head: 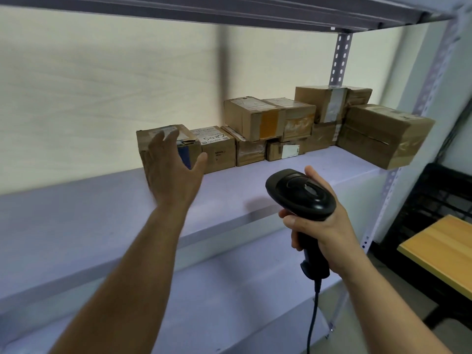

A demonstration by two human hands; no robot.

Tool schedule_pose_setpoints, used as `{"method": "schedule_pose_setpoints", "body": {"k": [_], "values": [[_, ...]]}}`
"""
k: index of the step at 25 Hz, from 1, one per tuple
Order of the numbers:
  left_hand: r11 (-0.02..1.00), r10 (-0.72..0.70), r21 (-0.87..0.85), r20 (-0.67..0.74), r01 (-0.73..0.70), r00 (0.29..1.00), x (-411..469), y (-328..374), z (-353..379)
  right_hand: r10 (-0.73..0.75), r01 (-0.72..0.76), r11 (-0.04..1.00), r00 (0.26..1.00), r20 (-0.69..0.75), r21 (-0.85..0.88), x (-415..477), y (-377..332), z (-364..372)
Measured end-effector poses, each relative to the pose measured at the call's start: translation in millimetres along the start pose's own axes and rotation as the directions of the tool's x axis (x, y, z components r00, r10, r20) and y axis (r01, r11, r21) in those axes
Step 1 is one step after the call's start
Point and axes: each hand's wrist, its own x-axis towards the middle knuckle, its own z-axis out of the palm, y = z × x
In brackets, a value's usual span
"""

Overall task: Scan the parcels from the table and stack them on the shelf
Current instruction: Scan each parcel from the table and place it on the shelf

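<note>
Several brown cardboard parcels stand in a row along the back of the pale shelf, some stacked two high. The leftmost parcel has a blue patch on its front. My left hand is spread open right in front of that parcel, fingers apart, holding nothing. My right hand grips the handle of a black barcode scanner, held upright in front of the shelf edge, its cable hanging down. A big parcel sits at the right end, sticking out over the shelf edge.
Another shelf board runs overhead, and a lower board lies below. A perforated upright post stands at the back right. A wooden table corner and a black crate are at the right.
</note>
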Motion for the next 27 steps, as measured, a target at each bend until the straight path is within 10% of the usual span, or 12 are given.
{"method": "schedule_pose_setpoints", "body": {"k": [14,27], "values": [[0.968,0.092,-0.25,0.464,0.03,0.881,-200,167,108,0.024,-0.021,1.0,0.98,-0.197,0.017,-113,12,-169],[0.889,0.312,-0.457,0.6,-0.004,0.737,-322,339,187,0.021,-0.068,0.993,0.905,-0.425,-0.096,-213,12,-335]]}}
